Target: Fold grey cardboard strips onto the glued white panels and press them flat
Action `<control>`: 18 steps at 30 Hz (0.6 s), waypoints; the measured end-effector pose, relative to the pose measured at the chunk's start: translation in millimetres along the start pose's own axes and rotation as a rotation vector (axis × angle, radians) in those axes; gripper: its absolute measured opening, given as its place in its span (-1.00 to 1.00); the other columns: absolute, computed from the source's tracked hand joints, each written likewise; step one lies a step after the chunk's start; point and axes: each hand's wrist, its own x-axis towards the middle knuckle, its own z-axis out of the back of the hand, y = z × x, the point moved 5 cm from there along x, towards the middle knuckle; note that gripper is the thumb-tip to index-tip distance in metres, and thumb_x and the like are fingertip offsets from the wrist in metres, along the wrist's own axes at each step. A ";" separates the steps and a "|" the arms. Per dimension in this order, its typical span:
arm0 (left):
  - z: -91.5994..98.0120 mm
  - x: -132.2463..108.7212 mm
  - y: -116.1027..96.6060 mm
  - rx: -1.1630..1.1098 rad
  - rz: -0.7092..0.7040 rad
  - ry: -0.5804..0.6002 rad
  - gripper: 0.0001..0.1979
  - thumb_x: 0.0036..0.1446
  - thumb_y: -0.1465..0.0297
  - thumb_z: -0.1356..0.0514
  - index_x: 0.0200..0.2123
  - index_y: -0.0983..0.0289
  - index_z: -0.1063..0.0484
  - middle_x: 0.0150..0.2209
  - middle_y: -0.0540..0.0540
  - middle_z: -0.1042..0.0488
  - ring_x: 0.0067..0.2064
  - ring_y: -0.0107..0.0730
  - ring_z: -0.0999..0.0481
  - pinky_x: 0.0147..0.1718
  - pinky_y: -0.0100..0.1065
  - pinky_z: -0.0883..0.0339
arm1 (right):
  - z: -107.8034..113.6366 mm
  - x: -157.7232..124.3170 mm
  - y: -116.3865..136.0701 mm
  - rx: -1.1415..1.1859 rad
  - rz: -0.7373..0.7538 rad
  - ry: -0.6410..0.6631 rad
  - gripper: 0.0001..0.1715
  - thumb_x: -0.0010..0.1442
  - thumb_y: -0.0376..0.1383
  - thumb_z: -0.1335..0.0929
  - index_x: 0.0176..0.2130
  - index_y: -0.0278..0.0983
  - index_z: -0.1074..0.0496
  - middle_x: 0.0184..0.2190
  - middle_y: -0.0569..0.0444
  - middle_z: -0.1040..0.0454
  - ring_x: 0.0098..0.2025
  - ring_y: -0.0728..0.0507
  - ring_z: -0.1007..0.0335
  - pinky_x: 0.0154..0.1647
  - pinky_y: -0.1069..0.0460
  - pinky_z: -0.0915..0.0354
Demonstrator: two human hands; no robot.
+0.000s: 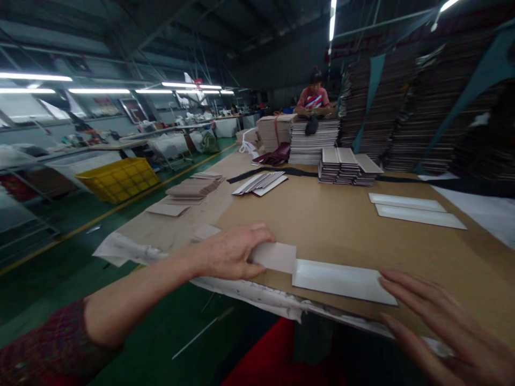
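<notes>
Currently pinching a beige card point(279, 257) by a white strip point(341, 280)

Holding it in the left hand point(231, 252), thumb and fingers partly closed, at the strip's left end. Extending the right hand point(438, 316), thumb apart from fingers, gripping nothing, at the strip's other end; cannot tell if touching.

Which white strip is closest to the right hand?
The white strip lying alone between left hand and right hand, its right end beside the latter. The overlapping pair lies farther back, the fanned bunch farther still.
</notes>
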 end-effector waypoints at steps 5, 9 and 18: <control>-18.6 25.7 -63.6 -0.091 -0.161 0.012 -0.62 0.14 0.33 -0.26 0.02 0.25 -0.34 -0.11 0.12 -0.41 -0.14 -0.22 -0.48 -0.22 -0.28 -0.41 | -17.4 39.5 57.4 -0.019 0.145 0.116 -0.41 0.38 -0.18 -0.32 0.30 -0.28 -0.21 0.28 -0.12 -0.32 0.29 -0.27 -0.24 0.19 -0.24 -0.41; -22.9 36.6 -78.0 -0.094 -0.221 -0.007 -0.63 0.14 0.35 -0.25 0.02 0.25 -0.34 -0.11 0.11 -0.41 -0.14 -0.23 -0.48 -0.20 -0.26 -0.44 | -17.0 35.4 52.5 -0.001 0.142 0.126 -0.46 0.40 -0.25 -0.30 0.30 -0.32 -0.21 0.21 -0.13 -0.39 0.23 -0.20 -0.31 0.16 -0.17 -0.43; -11.0 37.3 -58.8 -0.073 -0.164 -0.373 -0.32 0.15 0.22 -0.30 0.28 0.16 -0.15 0.26 0.23 -0.24 0.26 0.04 -0.25 0.21 0.11 -0.17 | 16.5 31.5 -13.9 -0.013 -0.071 0.019 -0.53 0.36 -0.10 -0.33 0.19 -0.17 -0.40 0.13 -0.01 -0.50 0.14 -0.26 -0.46 0.16 -0.20 -0.44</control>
